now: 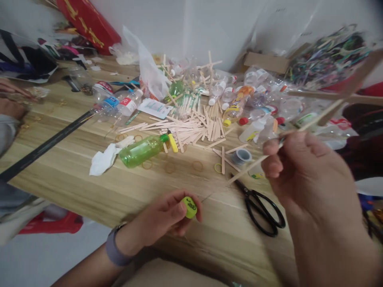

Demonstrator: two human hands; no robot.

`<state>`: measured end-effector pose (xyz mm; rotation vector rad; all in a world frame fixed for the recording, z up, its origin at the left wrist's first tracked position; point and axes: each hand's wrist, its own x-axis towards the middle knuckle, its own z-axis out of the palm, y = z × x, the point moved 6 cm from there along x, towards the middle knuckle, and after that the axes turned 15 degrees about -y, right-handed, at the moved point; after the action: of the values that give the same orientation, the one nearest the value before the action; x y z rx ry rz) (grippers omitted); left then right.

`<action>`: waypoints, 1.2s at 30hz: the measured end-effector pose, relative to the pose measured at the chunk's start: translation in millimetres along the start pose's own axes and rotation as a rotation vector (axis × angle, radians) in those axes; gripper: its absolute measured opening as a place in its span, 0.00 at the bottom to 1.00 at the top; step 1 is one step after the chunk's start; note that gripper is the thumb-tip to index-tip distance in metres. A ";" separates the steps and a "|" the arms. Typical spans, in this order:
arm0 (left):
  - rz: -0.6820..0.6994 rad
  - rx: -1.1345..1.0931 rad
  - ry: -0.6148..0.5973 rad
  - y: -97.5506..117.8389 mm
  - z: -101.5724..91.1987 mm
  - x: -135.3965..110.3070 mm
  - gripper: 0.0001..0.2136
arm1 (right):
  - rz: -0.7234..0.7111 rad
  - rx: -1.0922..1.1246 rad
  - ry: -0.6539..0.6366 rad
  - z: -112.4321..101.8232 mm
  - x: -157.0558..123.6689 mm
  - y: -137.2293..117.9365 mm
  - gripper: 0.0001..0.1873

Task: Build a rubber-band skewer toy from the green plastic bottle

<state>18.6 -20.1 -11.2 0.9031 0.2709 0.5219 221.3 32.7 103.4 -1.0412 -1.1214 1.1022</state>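
My left hand (163, 219) is low over the table's front edge, its fingers pinched round a small yellow-green bottle cap (190, 207). My right hand (302, 175) is raised at the right and grips a thin wooden skewer (248, 168). The skewer runs up into a frame of crossed wooden sticks (350, 89) held above the table. Black scissors (263, 209) lie on the wood between my hands, just under the skewer's lower tip.
A green plastic bottle (142, 150) lies beside crumpled white tissue (103, 159). Behind it are a heap of craft sticks (191, 127), several clear bottles (119, 105), rubber bands and a tape roll (241, 156). A black rod (44, 147) crosses the left. Another person's hands (12, 99) are at far left.
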 end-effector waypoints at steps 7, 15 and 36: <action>0.008 -0.011 0.121 14.3 -9.3 -16.0 0.25 | -0.216 -0.529 0.134 -5.9 -9.5 -20.3 0.06; 0.184 -0.369 0.168 24.7 -9.0 10.1 0.16 | 0.381 -0.437 -0.568 45.9 -24.1 65.7 0.14; 0.275 0.070 0.222 31.4 -17.9 14.0 0.17 | 0.587 0.075 -0.366 20.0 -49.7 78.5 0.18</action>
<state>12.7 15.3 3.1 0.9566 0.3706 0.8741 187.1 -2.9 22.2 -1.1731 -1.0679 1.8462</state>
